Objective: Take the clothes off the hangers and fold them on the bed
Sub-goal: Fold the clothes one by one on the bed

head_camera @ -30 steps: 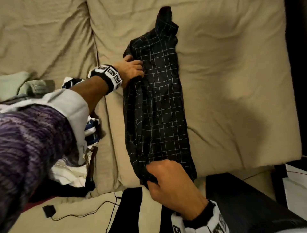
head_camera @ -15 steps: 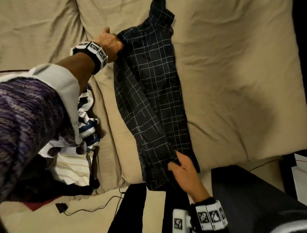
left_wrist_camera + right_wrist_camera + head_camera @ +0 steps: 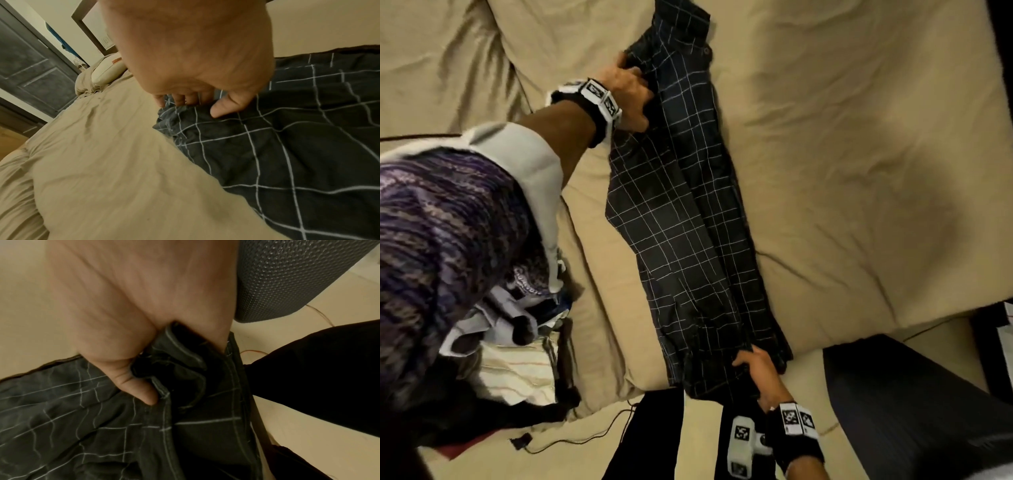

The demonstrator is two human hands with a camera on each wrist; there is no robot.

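We've got the shirt (image 3: 681, 219) stretched along the bed (image 3: 859, 171): left hand (image 3: 628, 94) pinching its top, right hand (image 3: 758, 375) gripping the hem.

Shirt (image 3: 688, 222) collar cut off by top edge; clothes pile (image 3: 510, 329) half hidden behind sleeve (image 3: 448, 240)

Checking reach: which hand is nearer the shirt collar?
Left. The left hand grips the checked shirt just below its collar; the right hand holds the opposite hem end.

Purple knit sleeve (image 3: 431, 240) with pale cuff (image 3: 524, 154); black wristbands (image 3: 796, 442) carrying white marker tags (image 3: 599, 97); dark trousers (image 3: 650, 438)
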